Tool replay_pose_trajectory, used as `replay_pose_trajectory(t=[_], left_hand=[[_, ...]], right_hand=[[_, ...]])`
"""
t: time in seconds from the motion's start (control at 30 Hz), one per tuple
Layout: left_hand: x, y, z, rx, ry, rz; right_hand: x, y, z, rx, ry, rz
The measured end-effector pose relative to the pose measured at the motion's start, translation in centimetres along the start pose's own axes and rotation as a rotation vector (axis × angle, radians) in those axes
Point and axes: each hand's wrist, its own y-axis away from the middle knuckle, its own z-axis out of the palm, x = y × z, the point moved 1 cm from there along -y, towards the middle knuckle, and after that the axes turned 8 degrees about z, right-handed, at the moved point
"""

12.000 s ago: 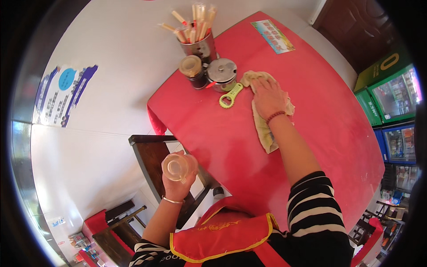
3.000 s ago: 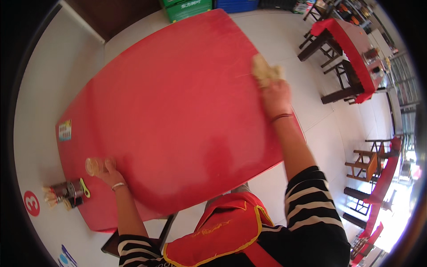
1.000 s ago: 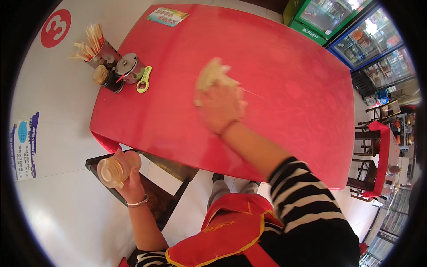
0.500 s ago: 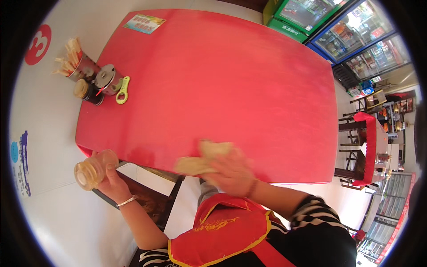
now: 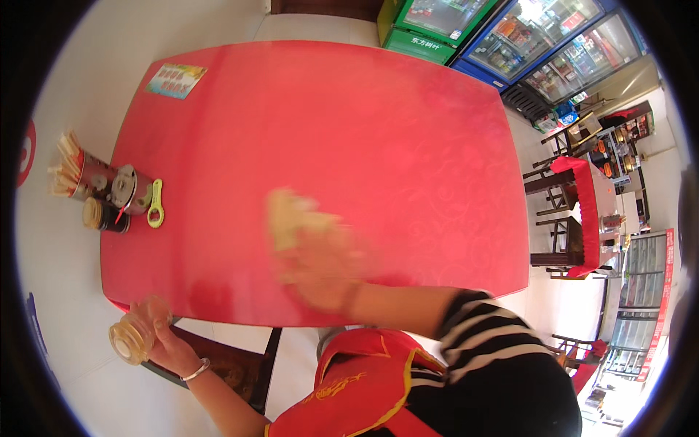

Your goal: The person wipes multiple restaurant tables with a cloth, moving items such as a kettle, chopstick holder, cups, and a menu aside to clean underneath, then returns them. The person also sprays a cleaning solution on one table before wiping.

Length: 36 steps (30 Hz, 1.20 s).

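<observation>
My right hand (image 5: 320, 269), smeared by motion, presses a yellowish cloth (image 5: 290, 211) onto the red tabletop (image 5: 393, 146), a little left of the middle of its near half. The cloth sticks out past my fingers on the far left side. Off the table's near left corner, my left hand (image 5: 172, 349) is closed round a clear plastic jar (image 5: 131, 338), which it holds tilted in the air. The jar's round end points to the lower left, and I cannot make out what is inside.
At the table's left edge stand a holder of chopsticks (image 5: 95, 175), a lidded metal pot (image 5: 132, 191) and a dark jar (image 5: 115, 217). A green bottle opener (image 5: 156, 204) and a printed card (image 5: 175, 80) lie nearby. A dark chair (image 5: 218, 360) stands below; glass-door fridges (image 5: 535, 33) are far right.
My right hand has swept the cloth leftward and farther onto the table. My left hand still holds the jar. The whole view has shifted, so the table sits lower and more left.
</observation>
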Motion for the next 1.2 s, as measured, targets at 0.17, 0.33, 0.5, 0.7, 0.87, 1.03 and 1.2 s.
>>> replay_pose_trajectory(t=[0.17,0.33,0.5,0.7,0.87,1.03,1.2], left_hand=[[-2.2,0.3,0.1,0.044,0.006,-0.027],[-3.7,0.4,0.0,0.017,-0.092,0.037],[-4.8,0.2,0.5,0.000,-0.020,-0.138],[-0.6,0.1,1.8,-0.089,-0.206,0.142],[2.2,-0.5,3.6,-0.092,-0.023,0.214],[4.5,2.0,3.8,-0.275,0.223,0.079],[9.2,4.7,5.3,-0.332,0.238,0.085]], right_hand=[[-11.9,-9.3,3.9,-0.055,-0.159,-0.411],[-2.6,-10.0,-0.4,-0.148,-0.207,-0.194],[18.4,-6.1,-9.5,-0.032,0.103,0.349],[36.3,13.4,-15.5,0.250,0.410,0.867],[39.5,33.9,-17.5,0.029,0.349,1.421],[36.3,43.2,-24.5,0.296,0.406,1.667],[29.2,33.2,-24.9,0.845,-0.653,1.006]])
